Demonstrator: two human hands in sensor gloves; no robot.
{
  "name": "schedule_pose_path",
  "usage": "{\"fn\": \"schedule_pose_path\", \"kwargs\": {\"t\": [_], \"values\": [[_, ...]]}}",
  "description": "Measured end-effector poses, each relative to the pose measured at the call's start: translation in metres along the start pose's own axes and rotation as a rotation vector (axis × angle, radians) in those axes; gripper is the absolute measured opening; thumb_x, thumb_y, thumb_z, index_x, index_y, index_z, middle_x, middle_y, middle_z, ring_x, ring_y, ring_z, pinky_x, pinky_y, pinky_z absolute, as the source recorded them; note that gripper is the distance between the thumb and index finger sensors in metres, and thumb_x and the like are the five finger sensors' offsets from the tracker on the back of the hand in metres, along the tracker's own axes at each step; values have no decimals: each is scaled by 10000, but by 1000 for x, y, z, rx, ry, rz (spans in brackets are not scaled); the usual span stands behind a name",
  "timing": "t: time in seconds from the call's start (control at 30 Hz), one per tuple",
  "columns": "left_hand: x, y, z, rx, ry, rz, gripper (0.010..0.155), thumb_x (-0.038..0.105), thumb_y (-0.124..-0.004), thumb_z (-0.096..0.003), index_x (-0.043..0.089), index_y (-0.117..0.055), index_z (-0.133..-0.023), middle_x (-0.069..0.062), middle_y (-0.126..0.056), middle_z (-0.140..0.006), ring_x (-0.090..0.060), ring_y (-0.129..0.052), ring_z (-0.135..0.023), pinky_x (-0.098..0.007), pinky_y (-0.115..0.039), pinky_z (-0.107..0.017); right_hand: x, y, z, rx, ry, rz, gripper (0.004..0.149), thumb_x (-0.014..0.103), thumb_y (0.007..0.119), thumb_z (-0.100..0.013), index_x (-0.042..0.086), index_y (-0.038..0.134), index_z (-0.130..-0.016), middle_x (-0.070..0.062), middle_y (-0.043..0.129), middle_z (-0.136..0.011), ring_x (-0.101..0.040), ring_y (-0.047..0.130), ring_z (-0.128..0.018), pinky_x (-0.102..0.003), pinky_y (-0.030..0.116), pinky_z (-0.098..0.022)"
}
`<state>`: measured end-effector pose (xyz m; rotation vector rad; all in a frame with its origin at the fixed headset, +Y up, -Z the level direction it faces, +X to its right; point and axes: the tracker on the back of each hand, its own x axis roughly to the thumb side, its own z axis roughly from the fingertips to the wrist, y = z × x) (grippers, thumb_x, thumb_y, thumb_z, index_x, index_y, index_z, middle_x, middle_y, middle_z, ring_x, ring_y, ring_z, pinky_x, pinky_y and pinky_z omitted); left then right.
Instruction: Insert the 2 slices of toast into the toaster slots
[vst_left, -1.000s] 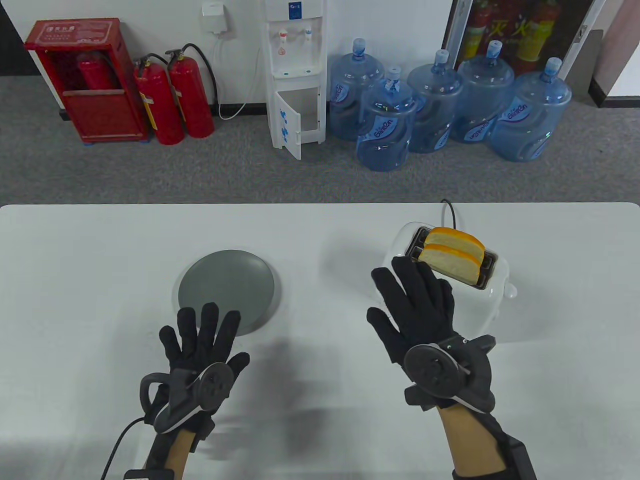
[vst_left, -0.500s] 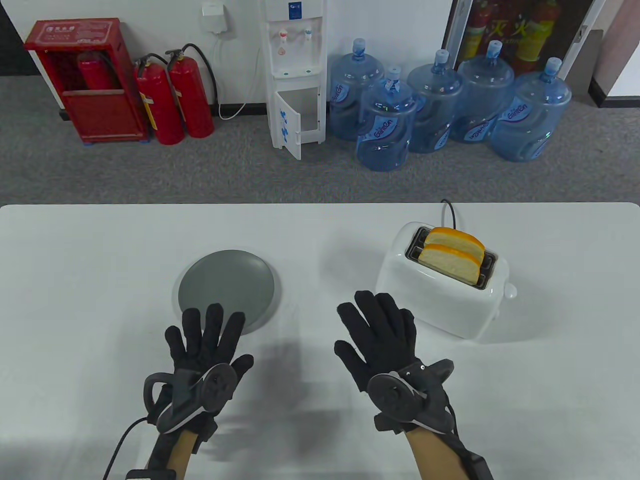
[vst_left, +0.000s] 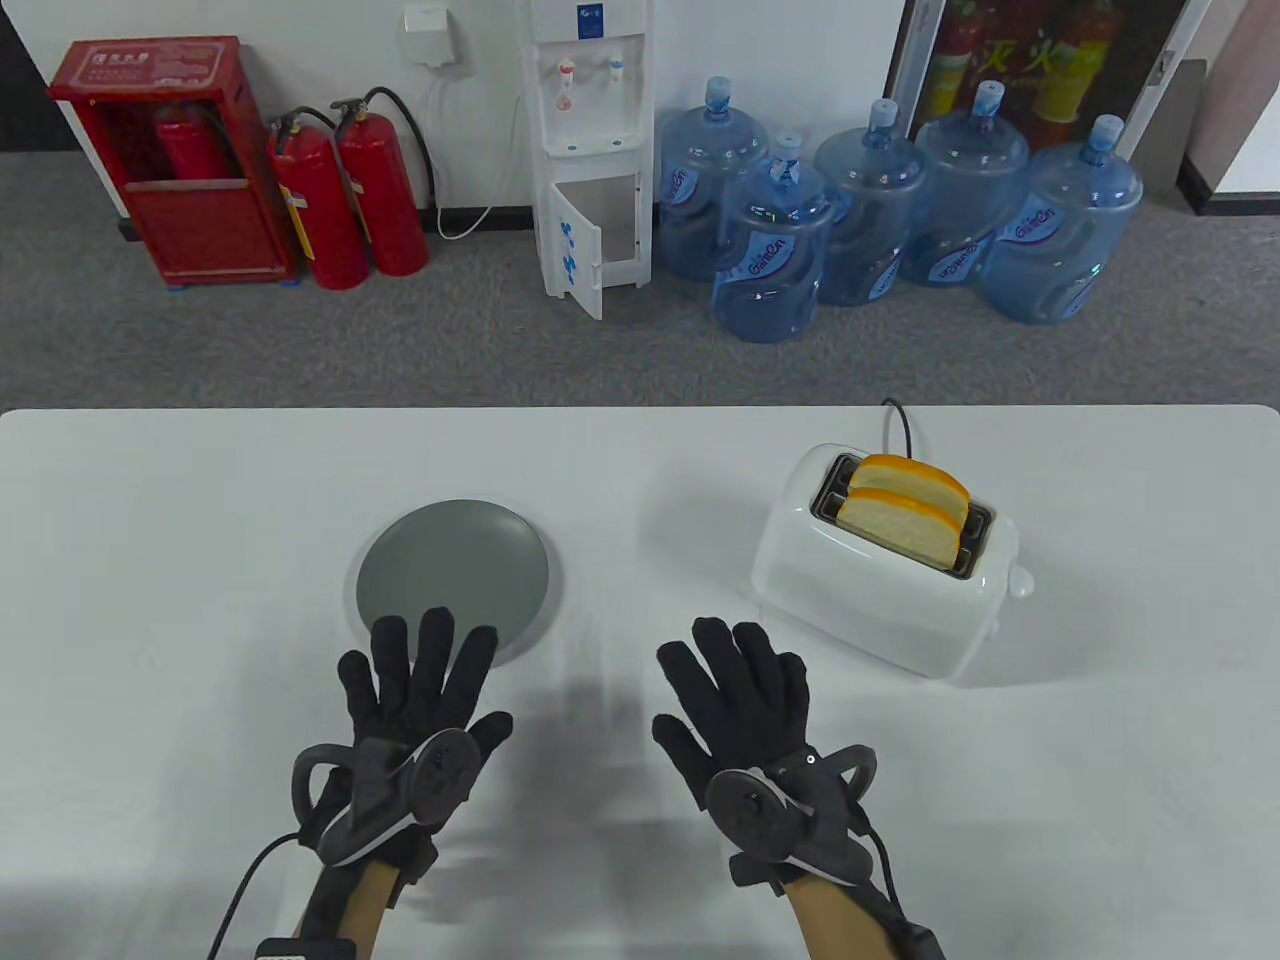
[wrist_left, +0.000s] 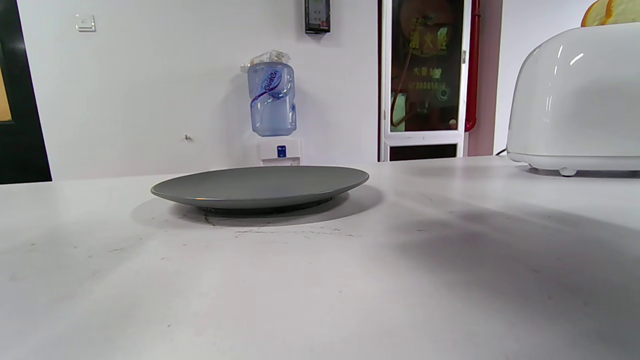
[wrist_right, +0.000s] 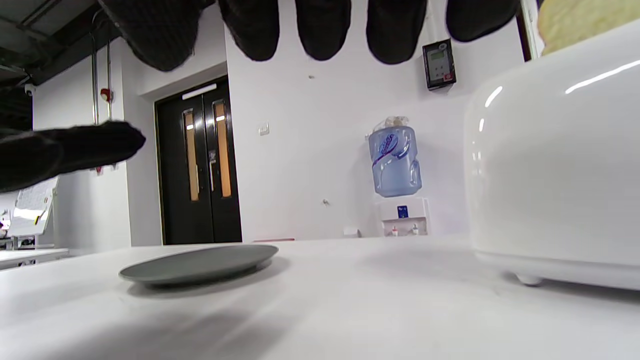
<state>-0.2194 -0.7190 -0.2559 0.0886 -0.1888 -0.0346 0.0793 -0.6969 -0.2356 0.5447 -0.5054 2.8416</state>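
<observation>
The white toaster (vst_left: 880, 590) stands at the right of the table, also in the left wrist view (wrist_left: 575, 100) and the right wrist view (wrist_right: 555, 175). Two slices of toast (vst_left: 905, 505) stand in its slots, their tops sticking out. My left hand (vst_left: 420, 690) lies flat with fingers spread, its fingertips at the near rim of the empty grey plate (vst_left: 452, 578). My right hand (vst_left: 735, 690) is flat with straight fingers, left of and nearer than the toaster, holding nothing. Its fingertips (wrist_right: 320, 30) hang in at the top of the right wrist view.
A black cord (vst_left: 900, 420) runs from the toaster's back toward the table's far edge. The plate (wrist_left: 260, 186) lies low between the hands and the table's middle. Water bottles and fire extinguishers stand on the floor beyond the table.
My right hand has drawn back from the toaster, moving left and toward me. My left hand has shifted only slightly. The toast and toaster have not moved.
</observation>
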Motion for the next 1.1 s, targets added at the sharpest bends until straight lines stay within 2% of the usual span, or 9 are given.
{"fn": "schedule_pose_path", "kwargs": {"t": [0.4, 0.63, 0.77, 1.1], "values": [[1, 2, -2, -5, 15, -19, 726, 647, -327, -524, 403, -124, -1177, -60, -99, -1264, -478, -53, -1117, -639, -145, -767, -6, 24, 3, 82, -19, 76, 672, 587, 561, -692, 290, 347, -1256, -147, 306, -1324, -504, 401, -1164, -740, 414, -759], [-2, 4, -2, 11, 31, -9, 718, 649, -326, -524, 415, -128, -1173, -44, -102, -1265, -477, -54, -1118, -641, -146, -765, -9, 24, 2, 80, -23, 59, 668, 585, 565, -692, 294, 354, -1255, -147, 307, -1324, -504, 398, -1165, -740, 414, -760], [-3, 3, -2, 9, 30, -1, 718, 649, -326, -524, 414, -121, -1171, -55, -96, -1263, -478, -58, -1121, -641, -146, -764, -17, 23, 3, 78, 18, -29, 654, 577, 570, -694, 300, 367, -1252, -150, 312, -1323, -507, 404, -1162, -740, 415, -758], [-1, 5, -1, 11, 17, -13, 723, 647, -329, -524, 404, -143, -1179, -55, -98, -1263, -478, -55, -1118, -641, -146, -764, -25, 25, 7, 96, 44, -85, 654, 571, 577, -693, 288, 382, -1249, -155, 326, -1317, -503, 426, -1157, -738, 426, -756]]}}
